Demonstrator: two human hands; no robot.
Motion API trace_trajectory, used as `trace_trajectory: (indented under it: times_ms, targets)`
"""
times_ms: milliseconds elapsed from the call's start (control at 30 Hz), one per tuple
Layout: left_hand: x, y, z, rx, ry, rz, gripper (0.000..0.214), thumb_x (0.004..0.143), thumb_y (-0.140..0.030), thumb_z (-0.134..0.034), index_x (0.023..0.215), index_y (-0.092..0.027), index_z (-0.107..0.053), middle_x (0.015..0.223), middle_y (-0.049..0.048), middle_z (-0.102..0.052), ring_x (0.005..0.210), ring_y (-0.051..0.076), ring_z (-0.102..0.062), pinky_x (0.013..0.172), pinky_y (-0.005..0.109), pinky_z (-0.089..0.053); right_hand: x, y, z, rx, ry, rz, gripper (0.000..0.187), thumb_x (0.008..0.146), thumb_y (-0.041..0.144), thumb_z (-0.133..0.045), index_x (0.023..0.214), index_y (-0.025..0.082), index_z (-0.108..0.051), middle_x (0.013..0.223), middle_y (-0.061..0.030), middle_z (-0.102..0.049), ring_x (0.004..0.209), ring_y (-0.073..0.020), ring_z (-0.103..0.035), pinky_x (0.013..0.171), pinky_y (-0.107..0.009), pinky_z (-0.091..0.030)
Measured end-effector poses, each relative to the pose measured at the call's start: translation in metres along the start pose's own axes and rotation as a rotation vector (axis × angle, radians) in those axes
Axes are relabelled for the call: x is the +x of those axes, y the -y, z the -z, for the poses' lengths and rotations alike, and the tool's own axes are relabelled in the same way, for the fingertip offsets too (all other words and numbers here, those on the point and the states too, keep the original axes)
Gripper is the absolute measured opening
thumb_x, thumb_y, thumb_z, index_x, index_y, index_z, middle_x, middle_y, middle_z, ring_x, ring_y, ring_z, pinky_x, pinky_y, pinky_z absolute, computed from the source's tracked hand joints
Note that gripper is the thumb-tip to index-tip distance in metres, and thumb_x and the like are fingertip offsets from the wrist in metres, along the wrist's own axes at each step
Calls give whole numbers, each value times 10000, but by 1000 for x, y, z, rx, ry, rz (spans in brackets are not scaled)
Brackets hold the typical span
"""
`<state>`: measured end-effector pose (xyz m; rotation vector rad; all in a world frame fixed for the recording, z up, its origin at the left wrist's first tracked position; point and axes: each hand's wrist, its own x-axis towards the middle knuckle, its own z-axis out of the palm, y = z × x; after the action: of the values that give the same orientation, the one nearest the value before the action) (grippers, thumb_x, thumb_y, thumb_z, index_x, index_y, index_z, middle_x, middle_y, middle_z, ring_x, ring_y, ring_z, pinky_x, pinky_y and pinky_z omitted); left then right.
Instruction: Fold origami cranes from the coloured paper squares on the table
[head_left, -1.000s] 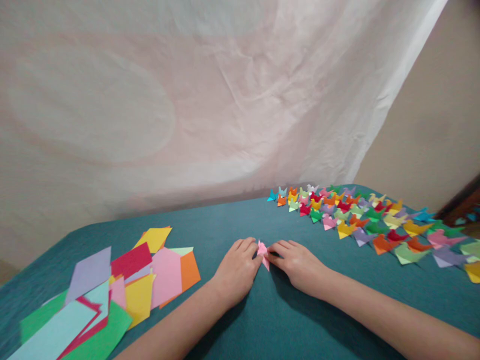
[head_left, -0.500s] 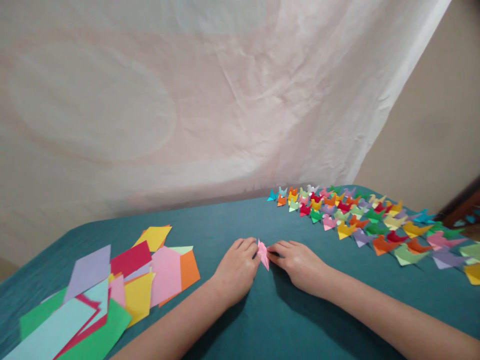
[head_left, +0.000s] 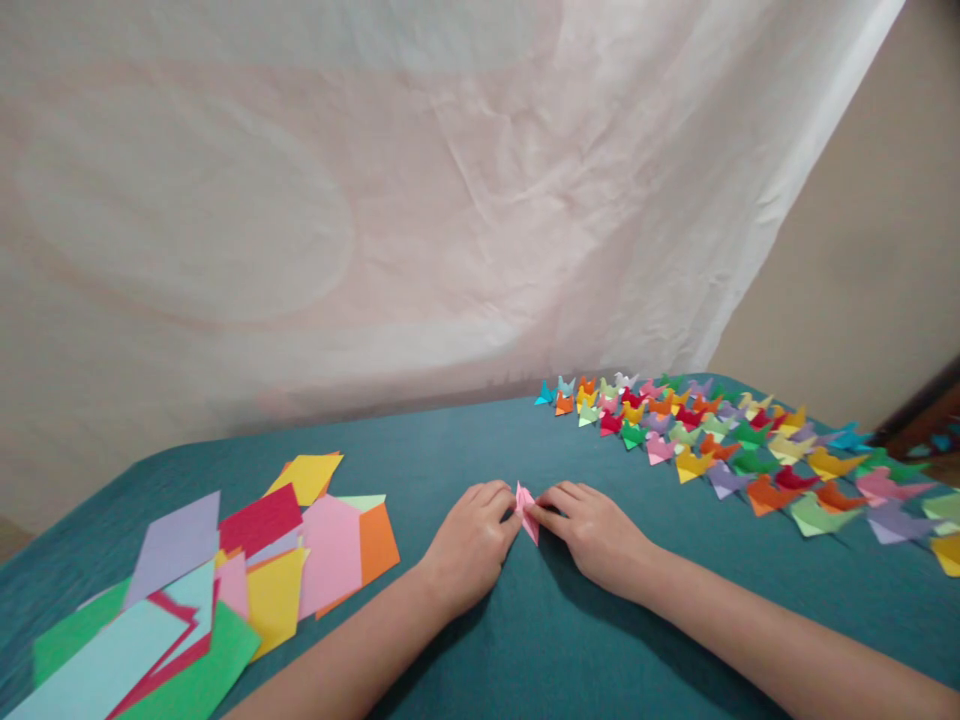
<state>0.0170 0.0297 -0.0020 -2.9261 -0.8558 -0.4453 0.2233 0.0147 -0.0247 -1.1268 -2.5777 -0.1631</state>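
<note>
A small folded piece of pink paper (head_left: pixel 528 520), narrow and pointed at both ends, is on the table between my hands. My left hand (head_left: pixel 474 535) pinches its left side, with the fingers curled together. From the other side, the thumb and fingertips of my right hand (head_left: pixel 596 535) press on its right edge. Part of the pink paper is covered by my fingertips, so its exact folds are hard to make out.
Loose coloured paper sheets, a pink one (head_left: pixel 331 555) among them, overlap in a pile on the left. Rows of small folded paper birds, such as an orange one (head_left: pixel 770 495), stand at the right. A pale cloth (head_left: pixel 420 200) hangs behind the teal-covered table (head_left: pixel 442 440).
My right thumb and fingertips have shifted slightly inward over the pink paper. My left hand stays nearly in place, and the view has tilted very slightly.
</note>
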Motion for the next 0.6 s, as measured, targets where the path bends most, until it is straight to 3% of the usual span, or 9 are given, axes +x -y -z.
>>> trace_trajectory:
  times_ms: [300,600]
  targets:
    - [1,1,0,-15,3,-13,230,920,-161,-395,1026,-155,-599,977,92,-565,1026,220,-483,872,407,-441,10,7,14,-58,127,-51,294,896,135,-447,1158,184,-570,970,-85,-545,898,-218,-458,732,-331,-371]
    - [2,-1,0,1,1,-11,236,913,-140,-394,1037,-138,-596,959,97,-573,1011,216,-494,864,399,-447,16,4,15,-22,153,-76,278,910,133,-423,1133,185,-579,1007,-82,-529,935,-207,-448,757,-323,-354]
